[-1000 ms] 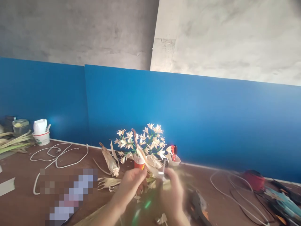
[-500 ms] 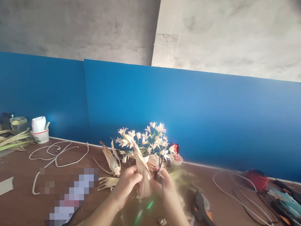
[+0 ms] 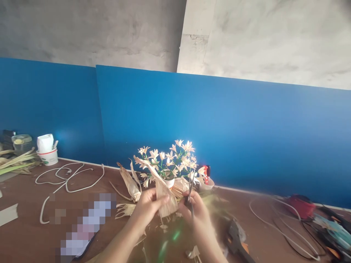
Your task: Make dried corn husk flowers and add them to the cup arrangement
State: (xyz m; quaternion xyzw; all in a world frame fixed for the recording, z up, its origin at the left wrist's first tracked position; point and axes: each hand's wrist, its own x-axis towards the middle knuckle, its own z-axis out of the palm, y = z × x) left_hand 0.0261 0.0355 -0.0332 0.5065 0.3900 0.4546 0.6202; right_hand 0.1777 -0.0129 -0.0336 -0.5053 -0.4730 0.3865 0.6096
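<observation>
My left hand (image 3: 153, 206) pinches a pale dried corn husk (image 3: 165, 190) by its broad lower end, thumb on top. The husk's narrow tip points up and to the left, in front of the flowers. In my right hand (image 3: 195, 209) are scissors (image 3: 190, 188), their blades pointing upward just right of the husk and apart from it. Behind both hands stands a bunch of cream flowers (image 3: 170, 159) with green stems in a small white pot (image 3: 169, 182). Another dried husk (image 3: 130, 182) lies left of the pot.
A glue gun (image 3: 236, 237) lies at right on the brown table (image 3: 131, 252). White cables (image 3: 68, 182) coil at left near a paper cup (image 3: 48, 156). Further right are a red container (image 3: 301, 207) and more tools. A blue panel (image 3: 219, 120) borders the table's back.
The husk has tilted further left and my left hand has turned with it. My right hand with the scissors has shifted slightly right, away from the husk.
</observation>
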